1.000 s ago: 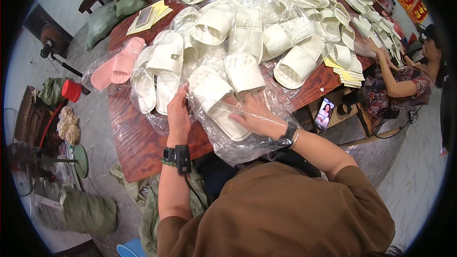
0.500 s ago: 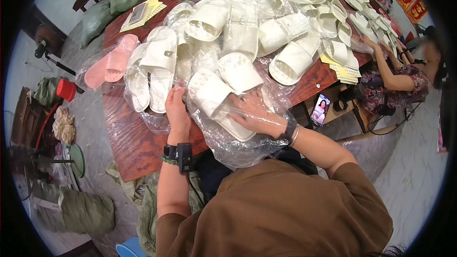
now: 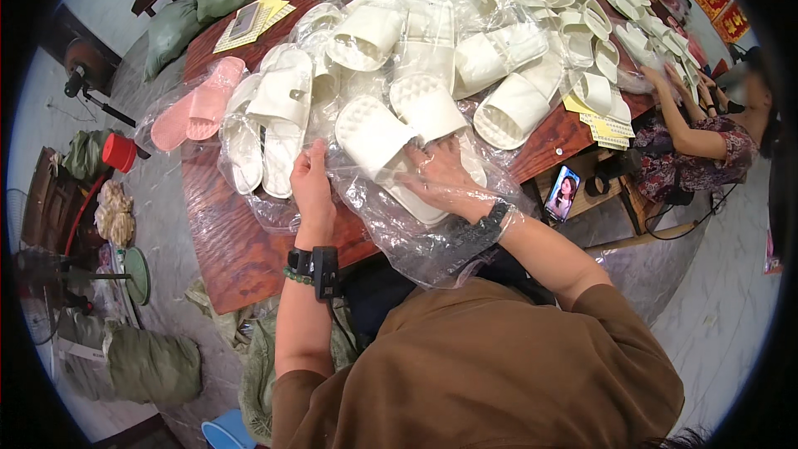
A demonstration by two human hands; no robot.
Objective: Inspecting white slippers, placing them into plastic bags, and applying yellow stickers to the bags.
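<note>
Slipper point(image 3: 374, 137) lies sole-up, long axis slanting up-left; right hand point(image 3: 440, 179) flat, left hand point(image 3: 312, 183) grip clamped on bag point(image 3: 399, 233).

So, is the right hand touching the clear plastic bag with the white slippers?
Touching. The head view shows the right hand pushed inside the clear plastic bag, film draped over its wrist, by the white slippers.

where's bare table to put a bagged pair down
Bare wood shows along the near table edge, left of the left hand, below the pink slippers. A smaller strip lies right of the right hand. The middle is crowded with white slippers.
</note>
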